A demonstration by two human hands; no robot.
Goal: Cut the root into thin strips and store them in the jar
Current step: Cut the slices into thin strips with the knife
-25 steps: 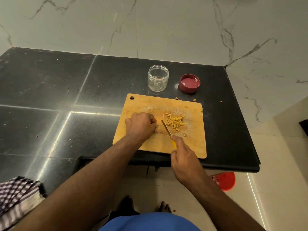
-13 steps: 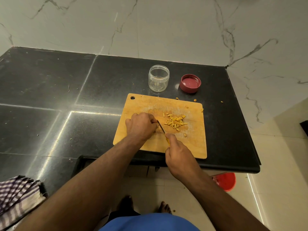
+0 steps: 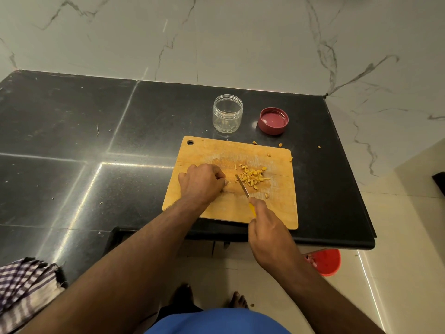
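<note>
- cutting is the step now, seen from the head view: the right hand [image 3: 269,227] has its fingers wrapped round the yellow handle of the knife [image 3: 243,187], and the blade points at the pile of strips [image 3: 252,177] on the cutting board [image 3: 216,153].
- the left hand [image 3: 201,183] sits on the board with its fingers curled in tight. it may be holding the last bit of root, but that bit is hidden, so i cannot tell.
- to cut well, i think the curled fingers should stay tucked back from the blade, and each slice should be thin and straight down.
- the strips lie just beside the blade, to its right. a few bits have jumped off near the far edge of the board.
- the jar [image 3: 227,113] stands open and looks to have nothing in it, behind the board. its red lid [image 3: 273,120] lies beside it, upside down.
- the board's near edge sits close to the edge of the counter [image 3: 96,116], so pushing hard toward the body could slide it off.
- there is a lot of dark counter to the left for moving things. on the right the counter ends soon, and a red bucket [image 3: 325,261] sits on the floor below.
</note>
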